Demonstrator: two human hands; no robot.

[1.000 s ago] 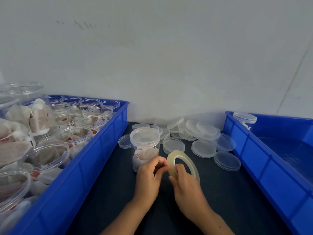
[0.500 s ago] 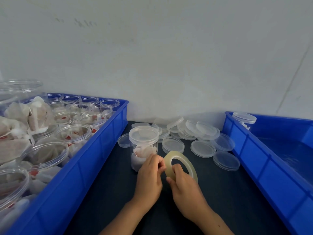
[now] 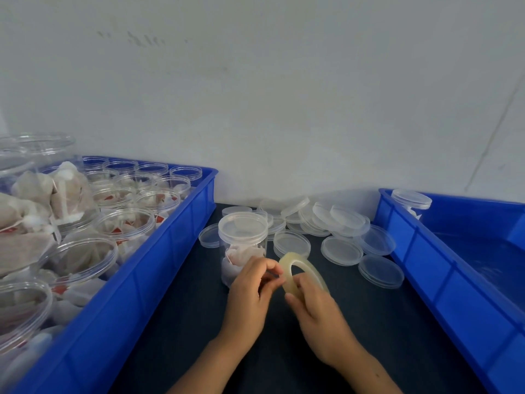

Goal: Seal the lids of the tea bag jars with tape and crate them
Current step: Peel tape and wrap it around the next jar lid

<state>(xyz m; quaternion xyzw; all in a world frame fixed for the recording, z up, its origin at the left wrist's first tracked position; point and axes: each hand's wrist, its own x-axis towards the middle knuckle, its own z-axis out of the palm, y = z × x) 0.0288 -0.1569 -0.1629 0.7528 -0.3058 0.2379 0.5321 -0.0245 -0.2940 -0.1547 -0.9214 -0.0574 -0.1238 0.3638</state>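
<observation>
From the head camera, the right hand (image 3: pixel 318 317) is holding a roll of clear tape (image 3: pixel 301 273) upright above the dark tabletop (image 3: pixel 181 322), its fingers curling round the roll's lower edge. The left hand (image 3: pixel 250 291) is sitting just beside it, thumb and fingers (image 3: pixel 271 270) pinching together at the roll's near rim; whether they are pinching the tape's loose end is too small to tell. Just behind the left hand a clear jar (image 3: pixel 241 245) of tea bags is standing upright on the tabletop with its lid (image 3: pixel 243 227) on. Behind and to the right of it, loose clear lids (image 3: pixel 341 250) are lying scattered and partly stacked against the wall. On the left, a blue crate (image 3: pixel 147 268) is holding many open jars of tea bags (image 3: pixel 125 223). On the right, a second blue crate (image 3: pixel 443 274) is holding one lidded jar (image 3: pixel 412 201) in its far corner.
</observation>
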